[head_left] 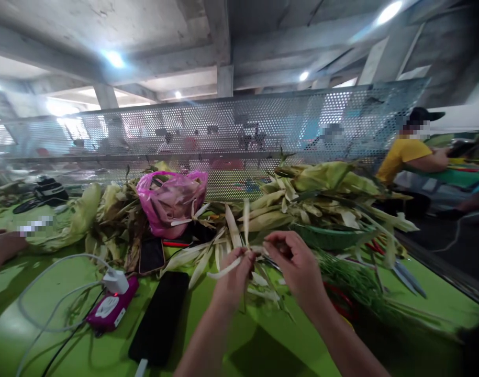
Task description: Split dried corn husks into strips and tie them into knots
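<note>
My left hand (233,283) is pinched shut on a bunch of pale narrow husk strips (231,238) that fan upward above the green table (35,314). My right hand (296,264) is raised just to the right of it, fingers curled around thin strips from the same bunch. Loose strips (263,288) hang and lie below both hands. A pile of corn husks (325,193) rises behind the hands, over a green basket (329,236).
A black phone (160,314) lies left of my forearm, beside a pink power bank (111,308) with a white cable. A pink plastic bag (172,201) sits among husks. A perforated metal screen (231,131) backs the table. Another person's hand (3,246) is at left; a person in yellow (404,154) sits at right.
</note>
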### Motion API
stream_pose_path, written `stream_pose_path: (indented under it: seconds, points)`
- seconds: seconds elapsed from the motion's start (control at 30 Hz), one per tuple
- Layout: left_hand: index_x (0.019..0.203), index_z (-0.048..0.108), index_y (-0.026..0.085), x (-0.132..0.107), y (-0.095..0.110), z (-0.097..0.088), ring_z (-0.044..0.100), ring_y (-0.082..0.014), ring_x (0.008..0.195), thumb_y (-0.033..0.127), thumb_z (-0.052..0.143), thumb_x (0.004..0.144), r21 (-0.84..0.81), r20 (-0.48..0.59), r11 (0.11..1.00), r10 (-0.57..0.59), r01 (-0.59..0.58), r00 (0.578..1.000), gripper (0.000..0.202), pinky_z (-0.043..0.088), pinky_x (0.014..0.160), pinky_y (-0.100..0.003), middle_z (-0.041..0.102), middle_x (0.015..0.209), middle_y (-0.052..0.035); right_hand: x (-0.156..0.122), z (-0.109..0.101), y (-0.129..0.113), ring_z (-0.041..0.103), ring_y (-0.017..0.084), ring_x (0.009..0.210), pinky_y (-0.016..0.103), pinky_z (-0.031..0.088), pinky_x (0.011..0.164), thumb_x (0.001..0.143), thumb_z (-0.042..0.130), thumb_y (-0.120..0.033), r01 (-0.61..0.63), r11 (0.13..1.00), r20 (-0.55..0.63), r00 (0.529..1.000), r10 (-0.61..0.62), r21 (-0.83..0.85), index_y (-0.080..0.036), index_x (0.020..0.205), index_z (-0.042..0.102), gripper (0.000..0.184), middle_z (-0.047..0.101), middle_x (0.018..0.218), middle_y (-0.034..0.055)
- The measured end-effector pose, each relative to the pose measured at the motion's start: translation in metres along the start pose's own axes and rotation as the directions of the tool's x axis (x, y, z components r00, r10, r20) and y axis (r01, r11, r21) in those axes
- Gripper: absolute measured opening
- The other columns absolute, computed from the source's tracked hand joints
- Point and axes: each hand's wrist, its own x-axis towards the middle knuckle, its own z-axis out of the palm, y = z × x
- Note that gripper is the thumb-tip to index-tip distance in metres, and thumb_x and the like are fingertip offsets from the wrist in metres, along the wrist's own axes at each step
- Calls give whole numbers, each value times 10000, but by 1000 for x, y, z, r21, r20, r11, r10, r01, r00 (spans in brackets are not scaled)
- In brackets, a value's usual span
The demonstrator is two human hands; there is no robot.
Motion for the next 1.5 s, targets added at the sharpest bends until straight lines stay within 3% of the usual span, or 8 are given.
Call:
stream_pose_path:
  seconds: [0.07,0.17,0.27,0.47,0.7,0.9,1.23,1.5]
  points:
    - [829,665,146,0,1,-2,414,-93,578,497,662,749,-88,-60,996,27,-32,998,360,317,543,-204,506,624,14,-1,2,0,474,118,513,246,390,485,813,609,-416,-139,989,81,988,134,54,-216,816,578,202,549,683,-22]
    - [914,676,150,1,0,-4,465,-107,594,543,634,753,-219,-95,976,-1,-20,996,427,351,562,-218,555,662,-3,-2,11,6,473,112,429,241,364,422,801,587,-511,-395,904,357,877,320,161,-211,818,554,302,540,610,-39]
    - [893,678,143,3,-1,-3,479,-112,580,530,640,749,-286,-84,958,-46,20,995,415,365,559,-229,582,665,-11,-1,17,13,547,140,533,256,419,504,767,613,-549,-447,864,483,824,297,231,-198,815,567,358,587,642,-14]
    - [772,632,128,7,3,-5,372,-68,508,501,739,660,-314,-97,949,-49,17,994,403,277,487,-194,475,566,38,3,11,16,499,142,652,263,398,627,754,658,-450,-210,972,414,898,151,101,-180,725,613,276,572,674,-9]
    - [814,612,119,8,-2,-10,330,-68,511,554,665,723,-266,-75,964,-46,25,996,447,254,500,-207,422,576,43,5,9,18,508,155,647,265,384,616,735,676,-441,-207,976,385,908,166,66,-186,730,659,256,596,664,-9]
    - [814,622,164,1,6,-9,452,-108,637,442,678,750,-80,63,996,29,-24,998,291,347,613,-227,526,682,8,4,8,14,610,208,813,291,454,697,747,691,-471,-430,840,447,855,262,331,-198,973,722,356,707,871,50]
    - [791,620,173,-3,11,-5,443,-125,659,391,669,760,49,122,997,57,-63,991,226,342,635,-254,525,698,-1,-1,9,3,572,127,565,251,453,560,625,819,-366,-557,602,373,831,414,572,-197,744,681,248,670,683,-4]
    - [840,611,174,0,7,-4,449,-122,666,409,649,777,55,148,988,137,-146,980,246,339,624,-242,534,717,0,-1,11,3,567,166,628,276,451,581,628,787,-457,-427,770,214,904,370,474,-187,761,661,326,653,709,28]
